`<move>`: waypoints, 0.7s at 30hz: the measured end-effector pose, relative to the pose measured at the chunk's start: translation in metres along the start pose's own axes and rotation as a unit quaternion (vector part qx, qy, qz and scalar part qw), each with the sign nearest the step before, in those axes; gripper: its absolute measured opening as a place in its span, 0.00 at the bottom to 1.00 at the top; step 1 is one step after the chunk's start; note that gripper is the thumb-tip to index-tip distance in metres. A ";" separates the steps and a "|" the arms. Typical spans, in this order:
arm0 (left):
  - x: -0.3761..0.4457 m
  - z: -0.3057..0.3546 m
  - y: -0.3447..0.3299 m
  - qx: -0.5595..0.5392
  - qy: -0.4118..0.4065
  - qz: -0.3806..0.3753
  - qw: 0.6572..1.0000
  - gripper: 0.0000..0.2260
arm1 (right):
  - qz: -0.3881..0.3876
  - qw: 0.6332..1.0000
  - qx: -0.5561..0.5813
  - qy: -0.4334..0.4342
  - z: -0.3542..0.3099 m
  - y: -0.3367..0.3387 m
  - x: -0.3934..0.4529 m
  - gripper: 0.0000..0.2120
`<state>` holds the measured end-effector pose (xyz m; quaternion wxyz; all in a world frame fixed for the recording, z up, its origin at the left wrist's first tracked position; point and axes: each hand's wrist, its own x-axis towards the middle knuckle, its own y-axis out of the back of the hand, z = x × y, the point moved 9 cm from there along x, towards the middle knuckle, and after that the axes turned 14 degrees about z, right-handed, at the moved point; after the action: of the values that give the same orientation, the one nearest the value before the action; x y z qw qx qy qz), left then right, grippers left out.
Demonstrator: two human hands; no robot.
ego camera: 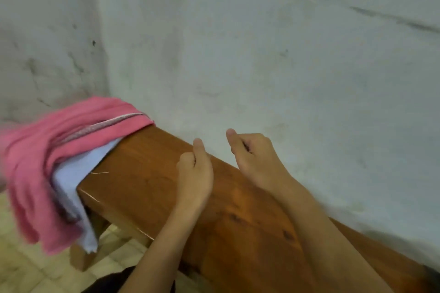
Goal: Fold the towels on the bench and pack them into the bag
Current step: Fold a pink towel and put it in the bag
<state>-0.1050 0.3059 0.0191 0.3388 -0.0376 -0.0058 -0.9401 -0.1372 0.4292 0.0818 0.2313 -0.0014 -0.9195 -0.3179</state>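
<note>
Two towels lie heaped on the far left end of the wooden bench point(147, 188): a pink towel point(47, 150) on top, draping over the end, and a pale blue towel point(71, 173) beneath it, hanging toward the tiled floor point(28, 269). Both hands hover above the bare bench top, near the right of the towels. Left hand point(194, 173) and right hand point(252, 157) have fingers curled, thumbs out, holding nothing. A white wall point(285, 54) stands behind.
</note>
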 end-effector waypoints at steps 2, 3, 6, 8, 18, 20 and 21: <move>0.021 -0.006 0.025 0.000 0.022 0.034 0.999 0.27 | -0.014 1.000 0.005 -0.009 -0.004 -0.034 0.010 0.27; 0.029 -0.006 0.035 -0.004 0.030 0.046 0.998 0.28 | -0.020 1.000 0.004 -0.017 -0.003 -0.047 0.014 0.28; 0.053 -0.010 0.065 -0.036 0.052 0.089 0.994 0.28 | -0.050 0.997 0.008 -0.057 -0.006 -0.098 0.027 0.30; 0.063 -0.009 0.076 -0.045 0.056 0.099 0.992 0.29 | -0.062 0.995 0.014 -0.083 -0.006 -0.125 0.035 0.29; 0.089 -0.048 0.143 -0.096 0.179 0.216 0.955 0.33 | -0.094 0.987 0.087 -0.101 -0.018 -0.243 0.094 0.09; 0.095 -0.061 0.150 -0.107 0.210 0.238 0.942 0.36 | -0.109 0.990 0.085 -0.013 -0.037 -0.275 0.098 0.05; 0.097 -0.066 0.151 -0.122 0.214 0.240 0.939 0.38 | -0.126 0.988 0.080 0.026 -0.047 -0.288 0.097 0.08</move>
<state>-0.0874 0.1253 -0.0420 0.5404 0.1229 0.1904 -0.8103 -0.2472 0.1574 -0.0125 0.2126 0.1413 -0.9285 -0.2697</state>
